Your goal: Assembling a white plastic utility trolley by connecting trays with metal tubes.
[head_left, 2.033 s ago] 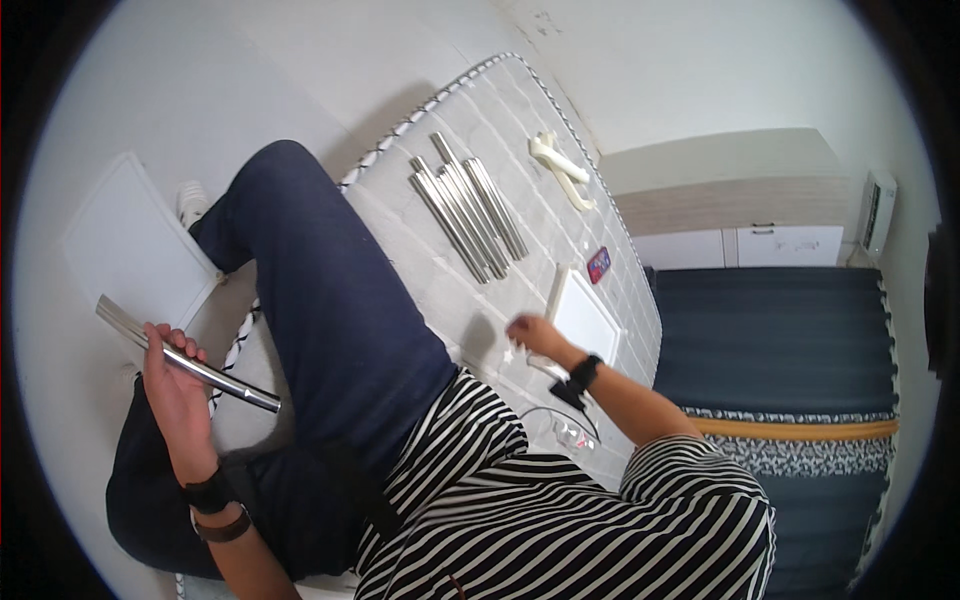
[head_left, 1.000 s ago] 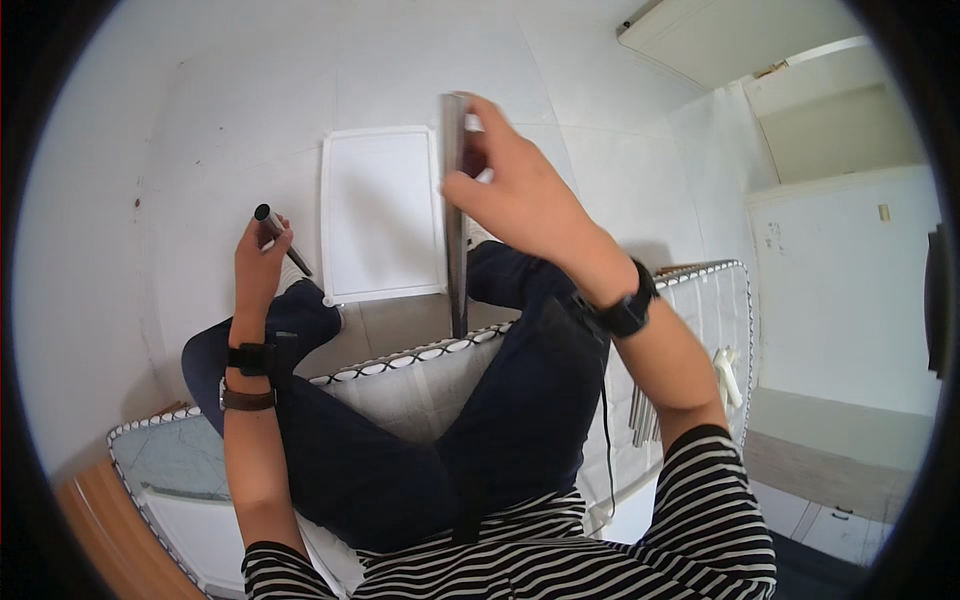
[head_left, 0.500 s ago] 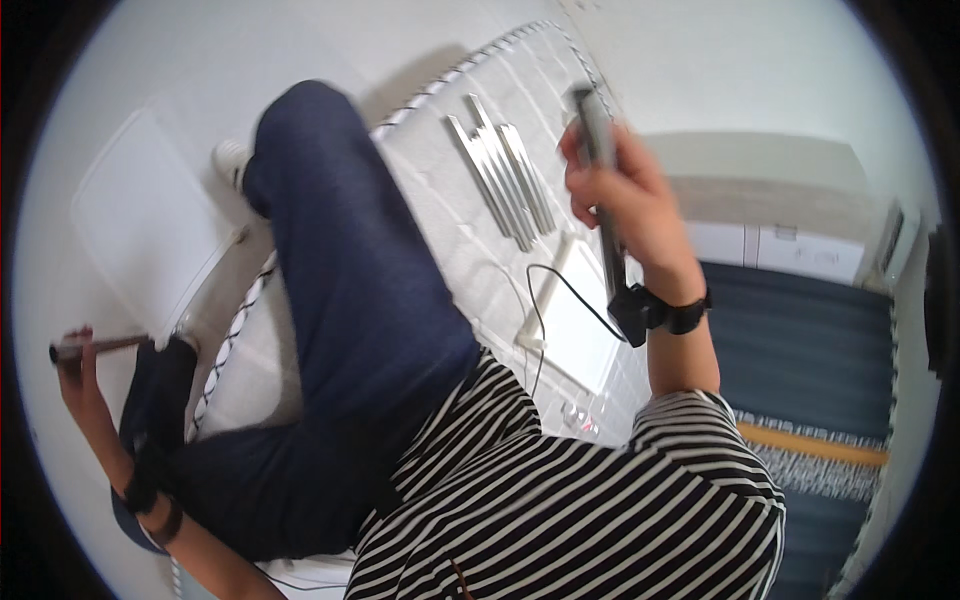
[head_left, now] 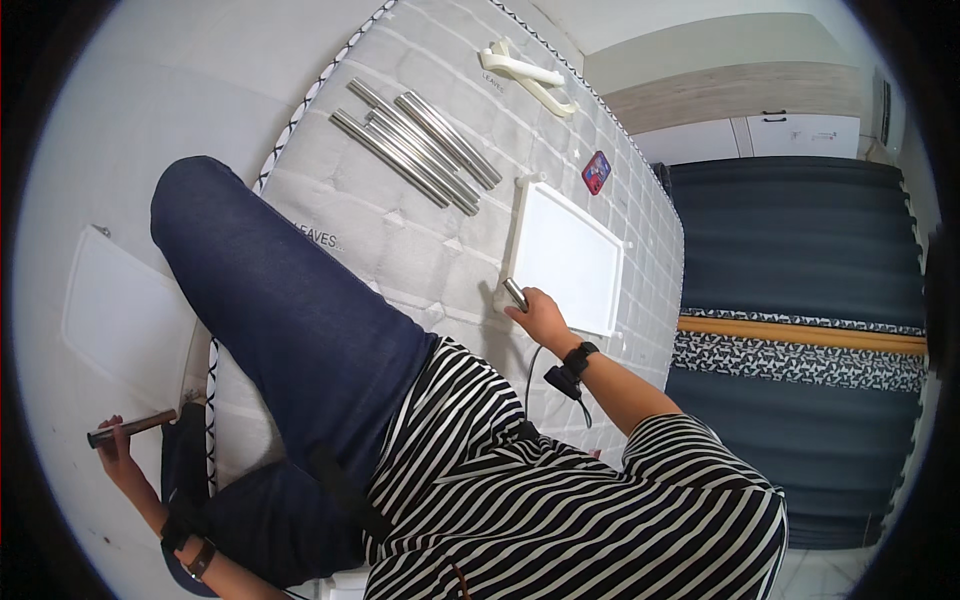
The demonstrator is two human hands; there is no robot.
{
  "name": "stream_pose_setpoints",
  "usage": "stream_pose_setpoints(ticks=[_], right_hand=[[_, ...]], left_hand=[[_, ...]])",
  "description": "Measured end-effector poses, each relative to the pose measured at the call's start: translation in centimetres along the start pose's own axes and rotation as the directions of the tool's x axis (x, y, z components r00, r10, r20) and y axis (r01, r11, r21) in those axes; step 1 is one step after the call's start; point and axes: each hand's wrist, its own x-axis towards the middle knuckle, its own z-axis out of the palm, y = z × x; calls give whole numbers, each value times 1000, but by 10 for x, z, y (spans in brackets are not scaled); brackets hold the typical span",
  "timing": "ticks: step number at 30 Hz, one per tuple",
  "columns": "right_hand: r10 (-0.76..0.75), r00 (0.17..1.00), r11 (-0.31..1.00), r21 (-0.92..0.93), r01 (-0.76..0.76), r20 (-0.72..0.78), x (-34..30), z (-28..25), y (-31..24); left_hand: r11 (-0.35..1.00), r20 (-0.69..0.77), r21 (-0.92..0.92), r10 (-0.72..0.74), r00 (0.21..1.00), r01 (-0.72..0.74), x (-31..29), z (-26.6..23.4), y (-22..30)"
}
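Observation:
My left hand [head_left: 115, 450], low at the far left, is closed around a shiny metal tube [head_left: 152, 422], held out beside the bed near a white panel [head_left: 125, 310]. My right hand [head_left: 543, 320] grips another metal tube [head_left: 514, 291] at the near left corner of a white rimmed tray-like panel [head_left: 570, 255] on the mattress. Only a short end of that tube shows past my fingers; the rest is hidden. Several loose metal tubes [head_left: 415, 150] lie side by side on the mattress, beyond my bent leg.
Two white curved plastic pieces [head_left: 528, 76] lie at the mattress's far end. A phone in a red case [head_left: 596, 172] rests beside the rimmed panel. A black cable [head_left: 530, 380] hangs near my right wrist. Dark curtains [head_left: 790, 240] and a cabinet [head_left: 800, 136] stand to the right.
My right hand has come down from a raised position to the rimmed panel's corner, still holding a tube. My left hand keeps its tube. The view has shifted, showing more of the mattress.

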Motion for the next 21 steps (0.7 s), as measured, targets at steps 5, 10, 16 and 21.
stream_pose_setpoints(ticks=[5,10,16,21], right_hand=[[174,947,982,-21,-186,-270,11,11,52],[374,853,911,-27,-411,-363,4,-20,118],[81,970,931,330,-156,231,13,-132,-80],[-759,639,332,774,539,-119,35,-226,-352]], left_hand=[[1000,-2,12,10,1000,-10,-1,-3,-4],[999,29,14,33,999,-33,6,-11,-32],[995,39,34,94,995,-95,9,7,-8],[987,-1,54,151,989,-151,13,-17,-5]])
